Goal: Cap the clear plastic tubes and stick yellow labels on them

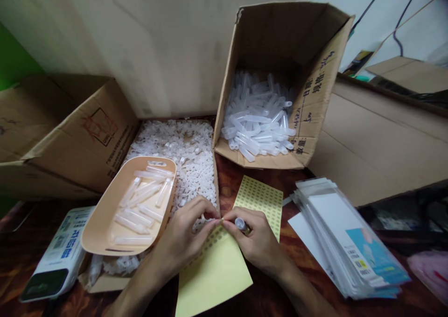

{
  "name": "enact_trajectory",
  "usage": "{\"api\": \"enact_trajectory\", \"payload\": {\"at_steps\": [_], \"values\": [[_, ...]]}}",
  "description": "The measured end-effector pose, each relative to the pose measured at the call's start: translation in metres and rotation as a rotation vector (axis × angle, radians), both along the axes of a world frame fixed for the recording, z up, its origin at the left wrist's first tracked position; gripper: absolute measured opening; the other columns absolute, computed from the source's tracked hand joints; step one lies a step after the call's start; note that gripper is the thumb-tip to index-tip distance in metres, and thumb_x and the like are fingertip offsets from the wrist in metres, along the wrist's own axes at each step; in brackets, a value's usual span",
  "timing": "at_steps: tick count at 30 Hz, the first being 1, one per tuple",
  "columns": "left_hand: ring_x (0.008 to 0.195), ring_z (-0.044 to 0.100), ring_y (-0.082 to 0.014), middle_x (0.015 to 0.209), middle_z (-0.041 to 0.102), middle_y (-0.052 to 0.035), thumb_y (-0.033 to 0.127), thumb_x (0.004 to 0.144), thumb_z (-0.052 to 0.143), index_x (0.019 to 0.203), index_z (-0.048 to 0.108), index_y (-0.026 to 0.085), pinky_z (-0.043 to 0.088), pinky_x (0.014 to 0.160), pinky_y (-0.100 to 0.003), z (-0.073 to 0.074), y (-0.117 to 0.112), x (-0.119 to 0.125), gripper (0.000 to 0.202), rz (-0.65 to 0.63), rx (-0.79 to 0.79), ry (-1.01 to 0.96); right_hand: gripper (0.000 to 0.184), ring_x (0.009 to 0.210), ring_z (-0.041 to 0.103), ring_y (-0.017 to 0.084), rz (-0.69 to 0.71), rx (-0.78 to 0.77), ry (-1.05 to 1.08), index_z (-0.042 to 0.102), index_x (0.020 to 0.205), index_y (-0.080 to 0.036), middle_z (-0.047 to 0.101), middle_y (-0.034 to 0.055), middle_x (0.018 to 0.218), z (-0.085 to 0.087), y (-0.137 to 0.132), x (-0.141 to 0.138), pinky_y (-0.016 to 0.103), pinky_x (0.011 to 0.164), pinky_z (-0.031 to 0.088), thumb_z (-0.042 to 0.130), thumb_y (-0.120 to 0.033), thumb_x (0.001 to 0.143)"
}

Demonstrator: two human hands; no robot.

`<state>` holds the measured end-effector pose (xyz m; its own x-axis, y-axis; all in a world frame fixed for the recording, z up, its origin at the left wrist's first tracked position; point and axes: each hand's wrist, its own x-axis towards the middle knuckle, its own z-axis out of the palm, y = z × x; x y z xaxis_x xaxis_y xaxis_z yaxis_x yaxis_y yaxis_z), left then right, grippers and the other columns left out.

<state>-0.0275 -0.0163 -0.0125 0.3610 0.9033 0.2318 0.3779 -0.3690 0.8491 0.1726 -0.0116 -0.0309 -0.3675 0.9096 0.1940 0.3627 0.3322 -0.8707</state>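
Left hand [185,235] is pinching a small sticker [221,221] beside the clear tube [241,223] the right hand [259,242] is gripping, 6 o'clock, over the sticker sheet [261,198], risking creasing if either grip slips.

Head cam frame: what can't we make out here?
All in the head view:
What the left hand pinches: hidden behind its own fingers.
Most of the tube: covered by the right hand gripping it.
Print on the white box: blurred and too small.
The pink item: blurred, cut off by the right edge.
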Motion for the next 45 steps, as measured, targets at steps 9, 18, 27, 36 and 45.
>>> {"api": "enact_trajectory", "payload": {"at_steps": [9,18,27,36,45], "values": [[0.090,0.055,-0.0151,0.093,0.057,-0.0007,0.017,0.102,0.049,0.095,0.056,0.020,0.043,0.081,-0.027,-0.001,0.000,-0.004,0.010,-0.100,-0.126,-0.010,0.012,0.067,0.063,0.015,0.089,0.042,0.029,0.071,0.088,-0.017,0.072,0.0029,0.078,0.001,-0.001,0.002,0.024,0.064,0.042,0.063,-0.021,0.096],[0.094,0.054,-0.0165,0.096,0.055,-0.0014,0.017,0.103,0.044,0.096,0.052,0.021,0.042,0.084,-0.028,0.003,-0.003,-0.002,0.011,-0.128,-0.150,0.039,0.011,0.067,0.063,0.015,0.088,0.007,0.018,0.072,0.086,-0.017,0.072,0.0024,0.077,0.002,-0.001,0.001,0.024,0.064,0.042,0.064,-0.019,0.094],[0.097,0.054,-0.0169,0.098,0.054,-0.0019,0.026,0.105,0.043,0.095,0.051,0.023,0.041,0.089,-0.028,0.008,-0.002,-0.003,0.014,-0.119,-0.221,-0.081,0.012,0.064,0.060,0.013,0.038,-0.173,0.031,0.074,0.083,-0.019,0.071,-0.0012,0.073,0.001,0.000,-0.001,0.023,0.061,0.039,0.069,-0.025,0.092],[0.122,0.049,-0.0192,0.120,0.050,-0.0047,0.027,0.101,0.053,0.091,0.060,0.022,0.033,0.108,-0.030,0.004,-0.005,0.006,0.013,-0.130,-0.267,-0.172,0.017,0.067,0.057,0.016,0.144,-0.049,-0.025,0.056,0.076,-0.019,0.063,0.0009,0.073,-0.012,-0.005,-0.009,0.025,0.063,0.036,0.055,-0.009,0.089],[0.117,0.052,-0.0184,0.116,0.051,-0.0044,0.022,0.098,0.056,0.090,0.061,0.022,0.037,0.105,-0.030,0.005,-0.005,0.007,0.010,-0.089,-0.199,-0.115,0.018,0.068,0.058,0.017,0.138,-0.034,-0.057,0.054,0.076,-0.019,0.062,0.0019,0.073,-0.013,-0.005,-0.009,0.026,0.063,0.037,0.052,-0.014,0.093]]}}
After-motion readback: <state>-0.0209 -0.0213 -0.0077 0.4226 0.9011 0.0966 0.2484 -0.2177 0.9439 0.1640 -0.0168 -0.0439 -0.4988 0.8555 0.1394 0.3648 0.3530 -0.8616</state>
